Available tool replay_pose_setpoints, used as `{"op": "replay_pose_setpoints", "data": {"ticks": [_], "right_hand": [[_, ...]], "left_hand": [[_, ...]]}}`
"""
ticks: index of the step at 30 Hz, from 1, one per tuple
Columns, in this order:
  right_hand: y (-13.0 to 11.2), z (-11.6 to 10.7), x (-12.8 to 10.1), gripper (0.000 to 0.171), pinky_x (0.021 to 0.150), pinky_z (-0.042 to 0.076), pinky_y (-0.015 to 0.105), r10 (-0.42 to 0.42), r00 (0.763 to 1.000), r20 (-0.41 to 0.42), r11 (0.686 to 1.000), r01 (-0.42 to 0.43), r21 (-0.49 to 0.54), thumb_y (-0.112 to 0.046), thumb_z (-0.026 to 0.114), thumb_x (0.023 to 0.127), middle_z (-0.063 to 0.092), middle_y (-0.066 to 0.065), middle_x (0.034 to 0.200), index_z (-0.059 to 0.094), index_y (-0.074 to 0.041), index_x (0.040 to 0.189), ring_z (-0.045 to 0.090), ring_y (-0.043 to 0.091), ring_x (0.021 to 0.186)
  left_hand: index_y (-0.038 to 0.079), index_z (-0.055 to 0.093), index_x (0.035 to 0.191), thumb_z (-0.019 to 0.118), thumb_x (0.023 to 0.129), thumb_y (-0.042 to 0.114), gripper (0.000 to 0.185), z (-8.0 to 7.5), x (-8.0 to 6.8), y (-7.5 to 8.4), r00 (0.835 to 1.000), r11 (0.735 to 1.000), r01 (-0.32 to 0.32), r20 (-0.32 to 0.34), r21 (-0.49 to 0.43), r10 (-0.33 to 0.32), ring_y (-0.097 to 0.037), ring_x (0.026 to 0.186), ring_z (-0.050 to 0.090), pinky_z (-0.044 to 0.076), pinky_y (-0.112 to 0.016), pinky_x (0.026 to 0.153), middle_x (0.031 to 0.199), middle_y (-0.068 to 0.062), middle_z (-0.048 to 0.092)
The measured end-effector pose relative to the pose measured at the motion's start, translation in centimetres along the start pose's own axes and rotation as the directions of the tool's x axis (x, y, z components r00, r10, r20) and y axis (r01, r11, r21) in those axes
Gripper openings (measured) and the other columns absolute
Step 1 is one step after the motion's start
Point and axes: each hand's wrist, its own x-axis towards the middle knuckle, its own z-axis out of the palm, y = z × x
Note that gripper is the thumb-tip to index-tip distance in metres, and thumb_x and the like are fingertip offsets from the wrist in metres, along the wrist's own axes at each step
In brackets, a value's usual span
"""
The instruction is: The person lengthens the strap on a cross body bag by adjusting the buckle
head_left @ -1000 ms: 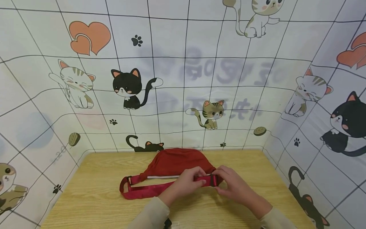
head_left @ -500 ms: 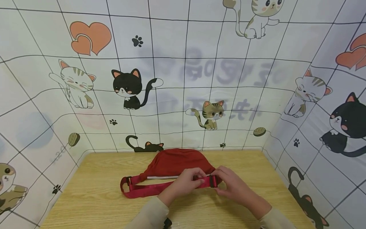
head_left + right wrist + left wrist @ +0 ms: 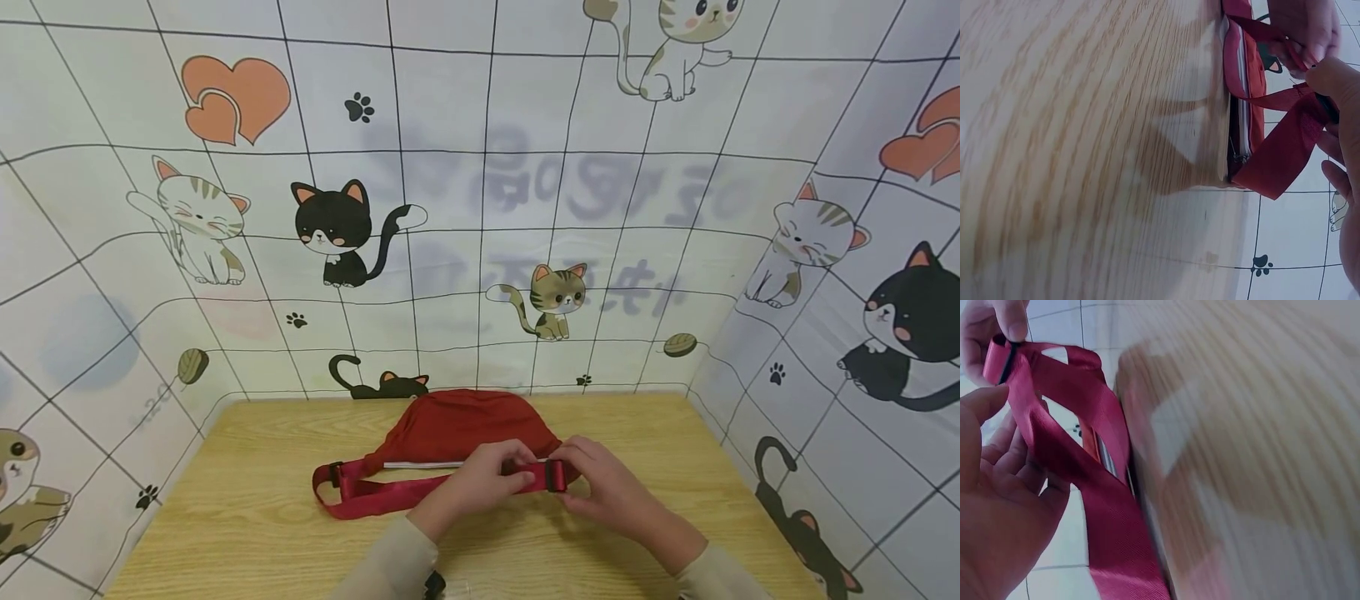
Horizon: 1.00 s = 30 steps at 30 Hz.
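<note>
A red waist bag [image 3: 465, 429] lies on the wooden table [image 3: 247, 517], its red strap [image 3: 375, 498] looping out to the left in front of it. My left hand [image 3: 487, 479] pinches the strap just left of a black buckle [image 3: 556, 476]. Just right of that buckle, my right hand [image 3: 603, 483] pinches it. In the left wrist view the strap [image 3: 1085, 487] runs across my left palm [image 3: 1004, 512] up to the buckle [image 3: 1004, 359]. The right wrist view shows the bag's white zipper edge [image 3: 1244, 119] and the strap [image 3: 1285, 150] by my fingers [image 3: 1335, 81].
Cloth walls printed with cats and hearts [image 3: 337, 225] close in the table at the back, left and right. Bare wood lies to the left and right of the bag. A small dark object [image 3: 433, 585] shows at the bottom edge by my left sleeve.
Both hands have stayed on the strap and buckle, shifting only slightly up and left. The strap's left loop has barely moved.
</note>
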Motion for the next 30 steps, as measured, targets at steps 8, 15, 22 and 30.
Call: {"op": "replay_pose_setpoints", "data": {"ticks": [8,15,22,30], "right_hand": [[0.0,-0.2,0.1,0.058,0.08,0.061,0.031,-0.05,0.998,-0.034,0.999,0.051,0.006,0.001,0.096,0.074,0.067,-0.003,0.118,0.07,-0.01,0.125,0.065,0.015,0.101],[0.1,0.0,0.0,0.06,0.079,0.062,0.033,-0.028,1.0,-0.012,0.999,0.028,0.028,0.004,0.094,0.072,0.067,-0.004,0.118,0.07,-0.012,0.125,0.063,0.012,0.103],[-0.1,0.2,0.1,0.061,0.081,0.063,0.032,-0.019,1.0,0.007,1.0,0.019,0.017,0.002,0.097,0.073,0.066,-0.006,0.12,0.07,-0.013,0.126,0.062,0.011,0.105],[-0.3,0.4,0.2,0.061,0.084,0.06,0.029,-0.019,1.0,0.017,1.0,0.019,0.006,-0.001,0.097,0.074,0.066,-0.006,0.122,0.07,-0.012,0.128,0.062,0.012,0.107]], "left_hand": [[0.021,0.076,0.109,0.076,0.107,0.016,0.006,-0.8,-0.6,-0.9,1.0,0.999,-0.003,0.016,0.054,0.002,-0.004,0.091,0.063,0.054,-0.026,0.085,0.095,0.013,0.07],[0.023,0.075,0.109,0.074,0.108,0.016,0.007,-0.7,-0.4,0.0,1.0,0.999,-0.017,0.025,0.028,0.017,-0.004,0.09,0.062,0.054,-0.025,0.084,0.095,0.012,0.069],[0.015,0.077,0.111,0.074,0.107,0.012,0.006,-0.2,0.2,0.5,0.998,0.999,-0.044,0.037,0.026,0.043,-0.003,0.088,0.062,0.054,-0.024,0.082,0.094,0.012,0.07],[0.018,0.076,0.109,0.074,0.108,0.013,0.005,0.2,0.4,0.6,0.998,0.999,-0.043,0.039,0.015,0.042,-0.002,0.09,0.063,0.054,-0.024,0.084,0.095,0.013,0.07]]}}
